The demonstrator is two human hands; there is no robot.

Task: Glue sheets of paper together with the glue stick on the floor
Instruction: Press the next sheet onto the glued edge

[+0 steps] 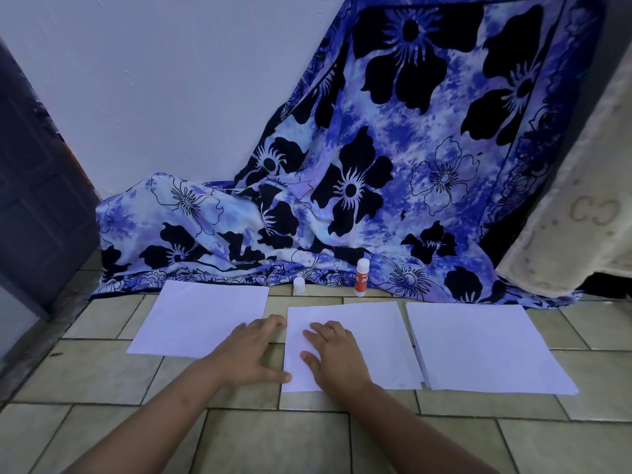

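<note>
**Bare Hands and Forearms**

2 arms of 1 person are seen, and both are uncovered from the fingertips to where they are cut off at the lower edge of the view. The left hand (251, 354) and the right hand (333, 354) are bare, with the thumb and several fingers of each shown; the nails are too small to be judged. The left forearm (164, 422) is bare along all of its visible length, and a few small darker marks are seen on its upper side. The right forearm (410, 432) is likewise bare, and its surface is shown smooth and even.
</note>
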